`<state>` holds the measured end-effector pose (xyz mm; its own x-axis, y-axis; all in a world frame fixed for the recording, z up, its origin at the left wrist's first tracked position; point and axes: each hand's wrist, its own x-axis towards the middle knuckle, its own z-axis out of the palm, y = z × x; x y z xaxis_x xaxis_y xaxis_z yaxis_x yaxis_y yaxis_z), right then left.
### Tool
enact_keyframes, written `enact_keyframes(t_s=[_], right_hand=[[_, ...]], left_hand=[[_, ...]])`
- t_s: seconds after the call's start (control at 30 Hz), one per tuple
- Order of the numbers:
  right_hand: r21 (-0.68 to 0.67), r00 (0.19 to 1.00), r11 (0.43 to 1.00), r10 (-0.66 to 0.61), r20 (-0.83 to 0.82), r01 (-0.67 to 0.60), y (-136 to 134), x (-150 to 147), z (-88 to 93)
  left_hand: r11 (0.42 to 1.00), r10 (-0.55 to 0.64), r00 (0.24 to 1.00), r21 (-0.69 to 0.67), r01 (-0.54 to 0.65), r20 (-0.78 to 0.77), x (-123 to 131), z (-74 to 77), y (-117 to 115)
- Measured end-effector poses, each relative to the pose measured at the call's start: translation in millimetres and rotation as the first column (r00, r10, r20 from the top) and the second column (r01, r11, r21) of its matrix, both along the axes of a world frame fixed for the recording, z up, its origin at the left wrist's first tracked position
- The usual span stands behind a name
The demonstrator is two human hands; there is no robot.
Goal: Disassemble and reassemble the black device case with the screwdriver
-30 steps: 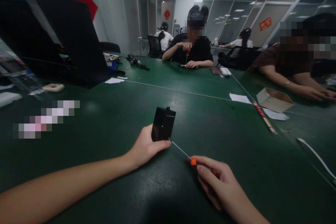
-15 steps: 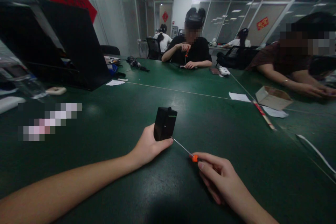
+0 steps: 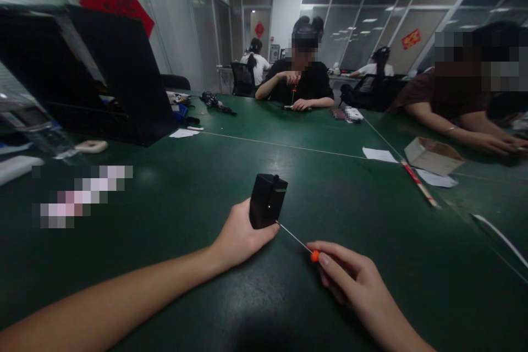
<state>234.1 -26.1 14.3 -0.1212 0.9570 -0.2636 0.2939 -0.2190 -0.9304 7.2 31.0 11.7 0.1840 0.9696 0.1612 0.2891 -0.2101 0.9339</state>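
Note:
My left hand (image 3: 243,234) is closed around the lower part of a black plastic box (image 3: 267,203), which stands tilted above the green table (image 3: 185,308). A small lug sticks up from the box's top, and a narrow slot shows near its upper right edge. In my right hand (image 3: 350,275) is a screwdriver (image 3: 295,237) with an orange collar and a thin metal shaft, pinched between thumb and fingers. Its tip meets the lower right corner of the box, beside my left thumb. The fingers of my left hand behind the box are hidden.
On the left stand a black folded panel (image 3: 119,77) and a clear bottle (image 3: 45,126). An open carton (image 3: 433,155), paper sheets (image 3: 379,154) and a white cable (image 3: 501,239) lie to the right. Across the table, a person (image 3: 307,77) works with a screwdriver; another person (image 3: 441,99) sits at right.
Both hands, the box and the screwdriver appear slightly lower and further right, while the whole view has shifted a little too. The screwdriver tip stays at the box's corner.

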Motion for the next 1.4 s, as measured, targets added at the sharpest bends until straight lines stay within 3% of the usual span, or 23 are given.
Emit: enact_keyframes(t_s=[0.23, 0.47, 0.67, 0.97, 1.23, 1.4], right_hand=[[0.115, 0.998, 0.992, -0.047, 0.031, 0.043, 4.2, -0.8, 1.2], [0.004, 0.999, 0.999, 0.046, 0.012, -0.046, 4.0, 1.5, -0.3], [0.016, 0.999, 0.999, 0.036, -0.006, -0.036, 3.4, 2.2, -3.2], [0.163, 0.992, 0.986, 0.010, 0.129, -0.031, 0.5, -0.9, 1.6], [0.253, 0.974, 0.962, 0.045, 0.222, -0.102, -0.6, 0.0, 0.3], [0.241, 0.974, 0.967, 0.032, 0.222, -0.087, -0.8, -1.9, 4.0]], left_hand=[[1.000, -0.014, 1.000, -0.011, 0.014, 0.006, -1.0, 0.4, 1.4], [1.000, -0.028, 0.999, 0.004, 0.028, -0.025, -0.6, 1.1, -1.1], [0.999, -0.030, 0.999, -0.013, 0.030, -0.026, -0.4, 0.9, -1.2], [0.999, -0.031, 0.997, -0.020, 0.029, -0.073, 0.1, 1.1, -1.8], [0.999, -0.043, 0.994, 0.003, 0.044, -0.102, 0.3, 0.2, -1.2], [0.999, -0.050, 0.994, 0.017, 0.052, -0.098, 0.8, 0.4, -2.6]])
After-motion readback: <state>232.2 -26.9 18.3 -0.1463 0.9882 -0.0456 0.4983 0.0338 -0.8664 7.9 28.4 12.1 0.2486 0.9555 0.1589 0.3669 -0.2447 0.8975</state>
